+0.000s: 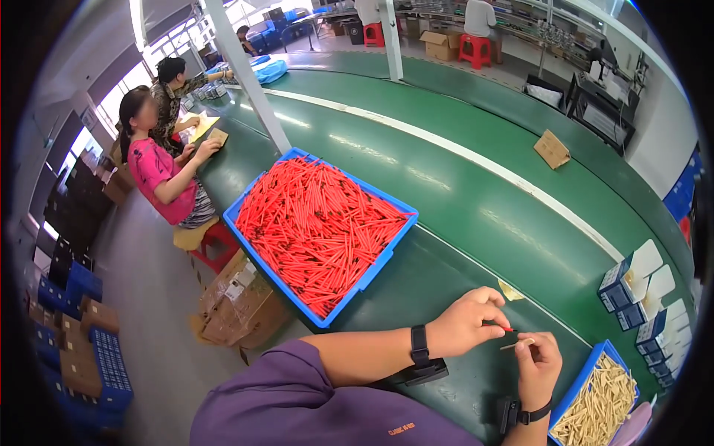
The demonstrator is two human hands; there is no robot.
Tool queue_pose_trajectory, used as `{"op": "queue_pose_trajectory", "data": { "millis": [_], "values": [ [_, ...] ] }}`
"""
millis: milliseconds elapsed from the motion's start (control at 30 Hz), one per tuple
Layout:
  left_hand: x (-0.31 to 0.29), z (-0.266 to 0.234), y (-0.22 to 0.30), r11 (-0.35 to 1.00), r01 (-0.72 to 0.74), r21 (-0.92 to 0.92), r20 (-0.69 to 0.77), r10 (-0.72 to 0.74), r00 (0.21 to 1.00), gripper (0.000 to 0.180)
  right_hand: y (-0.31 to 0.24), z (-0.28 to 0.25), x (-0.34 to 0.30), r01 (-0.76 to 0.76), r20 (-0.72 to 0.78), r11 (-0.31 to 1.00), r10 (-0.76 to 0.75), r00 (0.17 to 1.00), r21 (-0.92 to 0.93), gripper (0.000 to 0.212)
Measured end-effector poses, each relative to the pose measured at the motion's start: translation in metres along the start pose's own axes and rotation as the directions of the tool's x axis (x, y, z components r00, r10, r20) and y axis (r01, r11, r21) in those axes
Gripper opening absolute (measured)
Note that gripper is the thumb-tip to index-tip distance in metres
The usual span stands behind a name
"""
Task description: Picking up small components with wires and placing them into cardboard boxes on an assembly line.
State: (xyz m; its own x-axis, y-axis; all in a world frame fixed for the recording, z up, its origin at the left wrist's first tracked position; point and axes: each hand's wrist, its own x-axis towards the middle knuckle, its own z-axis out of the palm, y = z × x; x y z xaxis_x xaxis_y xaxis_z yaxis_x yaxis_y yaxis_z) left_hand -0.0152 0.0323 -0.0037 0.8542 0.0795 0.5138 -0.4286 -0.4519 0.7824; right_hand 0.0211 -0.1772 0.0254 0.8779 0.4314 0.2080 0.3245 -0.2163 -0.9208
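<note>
Between the fingertips of my left hand [467, 321] is a slim red stick with a dark tip [499, 326], pointing to the right. Close by, my right hand [541, 364] pinches a thin pale stick [513, 345]. The two sticks are near each other, and I cannot tell whether they touch. To the left, a large blue tray [375, 269] is heaped with red sticks [312, 230] that have dark ends. A smaller blue tray [581, 379] by my right wrist holds many pale sticks [601, 401].
Open blue-and-white boxes [631, 286] stand at the right edge of the green table [461, 201]. A folded piece of cardboard [552, 149] lies farther back. A metal post [249, 82] rises behind the large tray. Two people [167, 167] work at the table on the left.
</note>
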Motion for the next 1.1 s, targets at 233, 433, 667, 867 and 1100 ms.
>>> {"op": "queue_pose_trajectory", "data": {
  "millis": [233,433,667,867,1100],
  "values": [
    [0.003,0.003,0.025,0.715,0.619,-0.326,0.392,-0.493,0.776,0.018,0.013,0.017,-0.001,-0.186,-0.036,0.915,0.212,0.977,0.358,0.011],
    [0.005,0.013,0.022,0.717,0.598,-0.358,0.468,-0.416,0.780,0.022,0.009,0.011,-0.002,-0.306,0.038,0.842,0.324,0.945,0.443,0.019],
    [0.012,-0.012,0.012,0.678,0.704,-0.212,0.427,-0.583,0.691,0.025,0.014,0.027,0.016,-0.365,0.121,0.794,0.353,0.928,0.485,0.019],
    [0.011,-0.005,0.018,0.672,0.731,-0.120,0.481,-0.605,0.635,0.025,0.025,0.031,0.010,-0.219,0.086,0.804,0.206,0.975,0.553,0.016],
    [0.007,-0.003,0.018,0.744,0.657,-0.121,0.494,-0.529,0.690,0.021,0.003,0.006,0.003,-0.431,0.194,0.770,0.386,0.902,0.471,0.020]
  ]
}}
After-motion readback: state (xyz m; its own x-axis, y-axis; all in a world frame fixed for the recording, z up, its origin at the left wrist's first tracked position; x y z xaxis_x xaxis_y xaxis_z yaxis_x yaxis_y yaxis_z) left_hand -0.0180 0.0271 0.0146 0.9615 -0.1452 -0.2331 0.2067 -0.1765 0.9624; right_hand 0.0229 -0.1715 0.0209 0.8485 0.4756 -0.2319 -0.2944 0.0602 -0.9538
